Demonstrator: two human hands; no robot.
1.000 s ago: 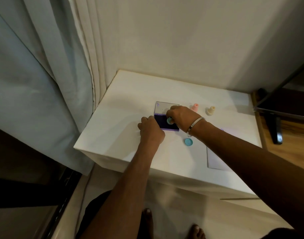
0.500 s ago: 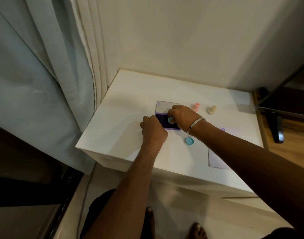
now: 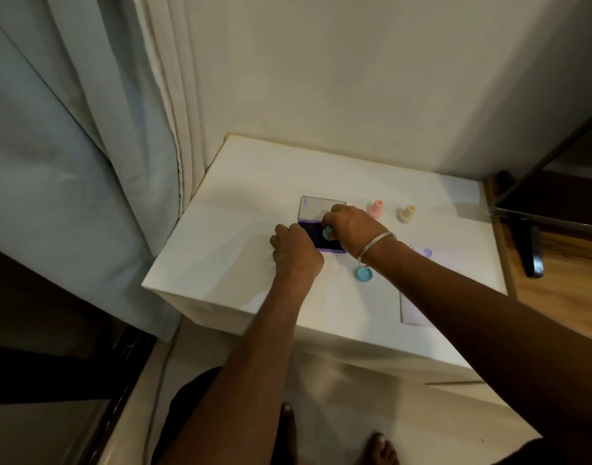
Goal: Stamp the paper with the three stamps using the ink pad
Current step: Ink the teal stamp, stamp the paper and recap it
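While pressed onto the dark ink pad (image 3: 316, 237) at frame centre, teal stamp (image 3: 327, 232) pinched by right hand (image 3: 351, 226); left hand (image 3: 296, 251) curled at pad's left edge. Right of these: pink stamp (image 3: 376, 208), cream stamp (image 3: 406, 213), teal cap (image 3: 365, 274), paper (image 3: 413, 312).

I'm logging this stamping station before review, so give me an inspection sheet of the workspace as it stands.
Surface: white table, against the wall.
Job's things: open ink pad; teal stamp on the pad; pink stamp and cream stamp upright behind; paper with one purple mark.
Clutter: teal cap lying on the table.
Grippers: right hand holds the teal stamp; left hand, fingers curled, at the pad's left edge.
Cables: nothing seen.
Surroundings: curtain left, wood floor right.
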